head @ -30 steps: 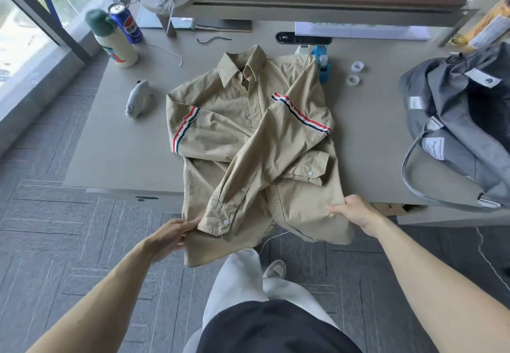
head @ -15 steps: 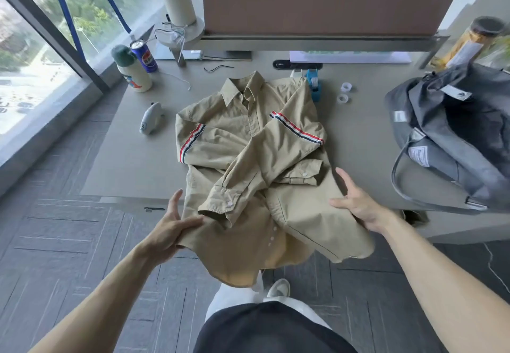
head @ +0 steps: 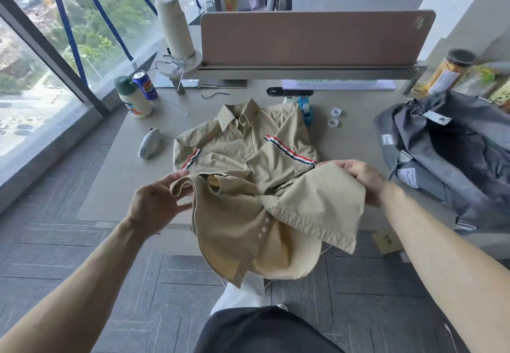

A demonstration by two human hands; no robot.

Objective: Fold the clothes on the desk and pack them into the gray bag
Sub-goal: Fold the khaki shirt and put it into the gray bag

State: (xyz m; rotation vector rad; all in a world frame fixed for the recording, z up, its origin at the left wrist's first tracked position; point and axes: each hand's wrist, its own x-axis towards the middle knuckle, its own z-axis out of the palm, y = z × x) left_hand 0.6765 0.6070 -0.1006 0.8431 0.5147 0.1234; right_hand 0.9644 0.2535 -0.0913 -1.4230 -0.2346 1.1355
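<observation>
Your left hand (head: 157, 203) pinches one hem corner of the shirt (head: 248, 156), whose upper half lies on the desk (head: 358, 145); your right hand (head: 363, 178) pinches the other corner. Hold both corners level and lay the hem up toward the collar (head: 240, 114). I count one bottle (head: 135, 103), one can (head: 145, 85), one shirt, two tape rolls (head: 333, 122), one gray bag (head: 455, 165).

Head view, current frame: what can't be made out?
Head view only:
gray bag: right part cut off by the frame edge; interior too dark to see contents.
shirt: lower front hidden by the raised hem that the left hand and right hand grip.
blue can: label too small to read.
</observation>
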